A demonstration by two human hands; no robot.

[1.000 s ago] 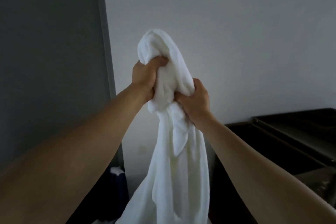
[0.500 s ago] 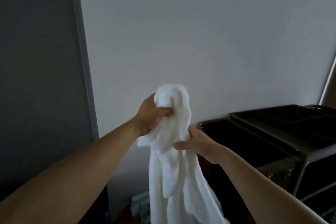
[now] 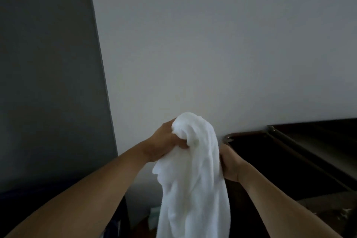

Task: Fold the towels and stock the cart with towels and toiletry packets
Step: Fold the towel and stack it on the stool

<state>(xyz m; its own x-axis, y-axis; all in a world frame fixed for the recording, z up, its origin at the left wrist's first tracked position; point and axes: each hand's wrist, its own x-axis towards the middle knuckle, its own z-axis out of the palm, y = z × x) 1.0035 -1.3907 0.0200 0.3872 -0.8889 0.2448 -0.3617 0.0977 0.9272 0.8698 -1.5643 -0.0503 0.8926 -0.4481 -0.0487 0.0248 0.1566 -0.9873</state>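
The left hand (image 3: 164, 146) clenches the bunched top of a crumpled white terry towel (image 3: 195, 183) hanging between both hands, the right hand (image 3: 230, 166), just lower, grips its right side, fingers hidden in cloth, and beyond that hand stands a dark metal-rimmed cart (image 3: 280, 160) against a pale wall (image 3: 212, 44).

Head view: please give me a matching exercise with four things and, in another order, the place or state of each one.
Things: 1 towel; 2 left hand; 3 right hand; 4 cart.
States: A dark, at the right by the wall; B white, hanging down; C grips the towel's top bunch; D holds the towel's right side, lower down.
Pairs: 1-B, 2-C, 3-D, 4-A.
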